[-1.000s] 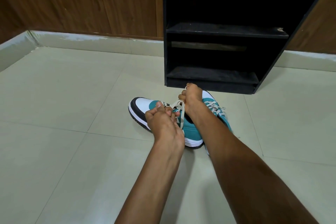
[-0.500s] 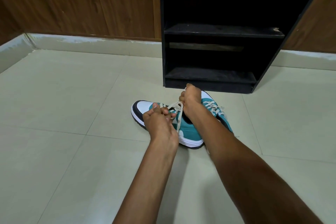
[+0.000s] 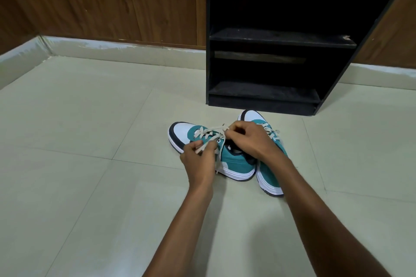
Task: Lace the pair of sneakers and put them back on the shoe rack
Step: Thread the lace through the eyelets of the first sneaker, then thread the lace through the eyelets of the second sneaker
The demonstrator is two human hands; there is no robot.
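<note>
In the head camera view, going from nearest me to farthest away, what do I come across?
Left hand pinching the lace → left sneaker, which both hands are working on → shoe rack → wood-panelled wall.

Both teal and white sneakers sit on the floor right in front of the black shoe rack (image 3: 270, 38). The left sneaker (image 3: 234, 162) has a cream lace (image 3: 209, 135) partly threaded, loose ends out. The right sneaker (image 3: 270, 177) looks laced, heel toward the camera.
</note>
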